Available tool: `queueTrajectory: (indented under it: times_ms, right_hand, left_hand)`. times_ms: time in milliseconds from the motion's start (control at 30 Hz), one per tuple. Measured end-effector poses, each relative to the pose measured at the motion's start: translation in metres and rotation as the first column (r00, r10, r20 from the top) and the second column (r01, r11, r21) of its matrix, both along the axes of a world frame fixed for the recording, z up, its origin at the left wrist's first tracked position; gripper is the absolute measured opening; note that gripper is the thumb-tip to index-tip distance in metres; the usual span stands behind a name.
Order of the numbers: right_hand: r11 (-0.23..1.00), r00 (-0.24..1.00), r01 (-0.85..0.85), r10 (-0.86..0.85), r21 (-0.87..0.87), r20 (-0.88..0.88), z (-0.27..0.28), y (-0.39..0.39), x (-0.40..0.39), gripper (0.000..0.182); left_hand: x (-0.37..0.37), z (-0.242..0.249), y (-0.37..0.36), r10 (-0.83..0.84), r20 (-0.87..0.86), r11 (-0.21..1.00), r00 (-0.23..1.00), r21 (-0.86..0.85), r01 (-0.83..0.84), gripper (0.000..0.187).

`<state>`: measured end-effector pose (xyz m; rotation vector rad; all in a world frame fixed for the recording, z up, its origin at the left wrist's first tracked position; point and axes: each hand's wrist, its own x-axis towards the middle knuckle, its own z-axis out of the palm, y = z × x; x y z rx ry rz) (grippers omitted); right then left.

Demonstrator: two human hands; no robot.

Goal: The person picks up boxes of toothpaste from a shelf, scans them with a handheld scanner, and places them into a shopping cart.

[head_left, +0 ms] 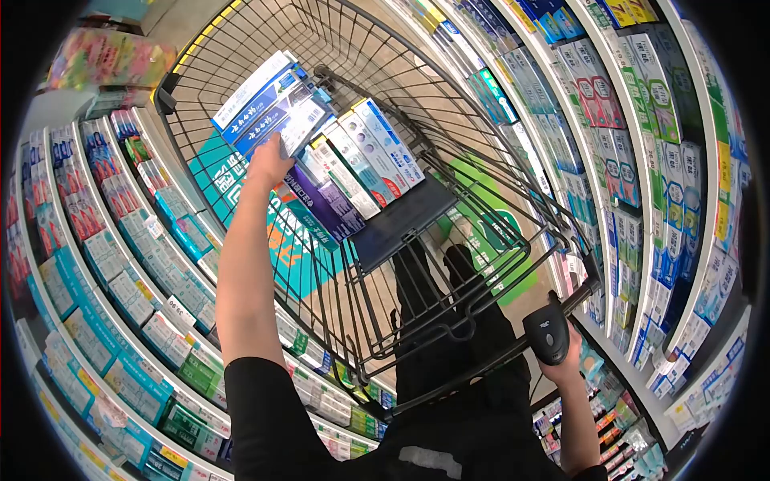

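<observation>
A black wire shopping cart (481, 280) holds a stack of toothpaste-like boxes in its child-seat area. My left hand (271, 163) reaches over the cart's left side, its fingers on the blue and white boxes (261, 112) at the upper left of the stack. Under that hand lies a purple box (325, 200); white and teal boxes (377, 152) stand to its right. Near the cart's handle, my right hand (561, 357) is wrapped round a black handheld scanner (547, 333), its fingers mostly hidden behind it.
Curved-looking shelves of boxed goods (132, 297) line the left side, with toothbrush packs higher up. More stocked shelves (597, 88) run along the right. Teal and green floor stickers (489, 240) show through the cart's wires. Colourful packages (112, 60) sit at the upper left.
</observation>
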<state>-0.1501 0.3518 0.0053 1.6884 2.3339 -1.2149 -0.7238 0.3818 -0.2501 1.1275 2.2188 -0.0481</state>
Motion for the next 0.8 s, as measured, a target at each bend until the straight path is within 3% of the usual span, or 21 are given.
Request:
queueTrajectory:
  times_ms: [100,267,500,667,800]
  right_hand:
    - [0.997,0.997,-0.072,0.070,0.038,0.043,0.001,0.001,0.000,0.035]
    - [0.999,0.999,-0.048,0.048,0.026,0.013,-0.001,0.000,0.000,0.036]
    - [0.999,0.998,-0.043,0.042,0.023,0.043,-0.002,-0.001,0.001,0.035]
    - [0.995,0.988,-0.095,0.094,0.007,0.125,-0.002,-0.002,0.004,0.037]
    - [0.999,0.996,-0.005,0.009,-0.042,0.088,-0.002,-0.004,0.006,0.039]
  left_hand:
    - [0.010,-0.007,0.000,-0.035,-0.046,0.998,0.998,-0.048,0.033,0.054]
    - [0.019,-0.009,0.000,-0.037,-0.098,0.997,0.994,-0.078,0.029,0.055]
    - [0.001,-0.024,-0.008,-0.039,-0.043,0.989,0.998,0.144,0.045,0.061]
    - [-0.006,-0.027,-0.006,-0.074,-0.064,0.987,0.995,0.137,0.083,0.063]
    - [0.003,-0.024,-0.002,-0.052,-0.059,0.994,0.997,0.092,0.057,0.062]
